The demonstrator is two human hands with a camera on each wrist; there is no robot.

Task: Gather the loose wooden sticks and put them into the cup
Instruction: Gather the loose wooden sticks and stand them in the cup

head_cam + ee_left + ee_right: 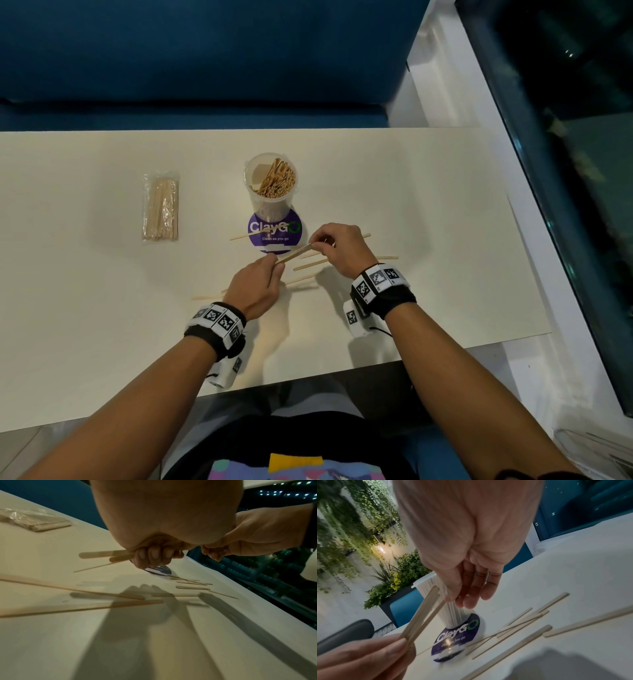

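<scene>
A clear plastic cup (270,181) stands upright at mid-table, partly filled with wooden sticks. My left hand (275,262) grips a small bundle of flat wooden sticks (296,251) just above the table, fingers curled round it (152,557). My right hand (317,241) pinches the bundle's far end between thumb and fingertips (453,599). Several loose sticks (310,264) lie scattered under and around both hands; one stick (205,297) lies left of my left wrist. In the right wrist view the cup (435,588) rises right behind the held sticks (423,614).
A round purple ClayGo sticker (274,233) lies on the table in front of the cup. A sealed plastic packet of sticks (161,209) lies to the left. Blue seating runs behind the table; the table's right edge borders a white ledge (534,240) and dark glass.
</scene>
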